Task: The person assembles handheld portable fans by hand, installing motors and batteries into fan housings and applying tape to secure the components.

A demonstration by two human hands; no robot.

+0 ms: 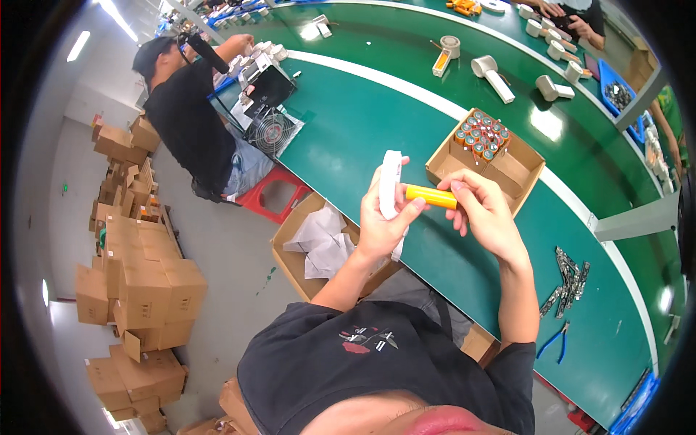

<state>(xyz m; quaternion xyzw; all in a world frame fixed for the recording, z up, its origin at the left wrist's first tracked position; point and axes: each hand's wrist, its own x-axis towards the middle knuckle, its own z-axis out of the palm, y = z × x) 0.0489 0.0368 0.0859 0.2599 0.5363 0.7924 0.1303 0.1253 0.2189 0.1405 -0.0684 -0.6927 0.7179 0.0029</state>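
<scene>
In my left hand (pixel 377 228) is a white plastic housing (pixel 390 185), held upright with the fingers around it and its narrow edge facing me. A yellow-orange cylindrical battery (pixel 437 197) lies level between my hands. My right hand (pixel 484 210) pinches its right end, while its left end meets the housing by my left thumb; how far it goes in cannot be made out. Just beyond my right hand, an open cardboard box (pixel 528 172) holds several orange-wrapped batteries (pixel 481 136) standing on end at its far left.
Right of my arm lie a heap of small circuit boards (pixel 569 283) and blue-handled pliers (pixel 555 345). A paper-lined carton (pixel 290 243) sits below the bench's left edge. White devices (pixel 494 78) rest on the green belt. A seated person (pixel 185 109) works at left near a fan (pixel 272 130).
</scene>
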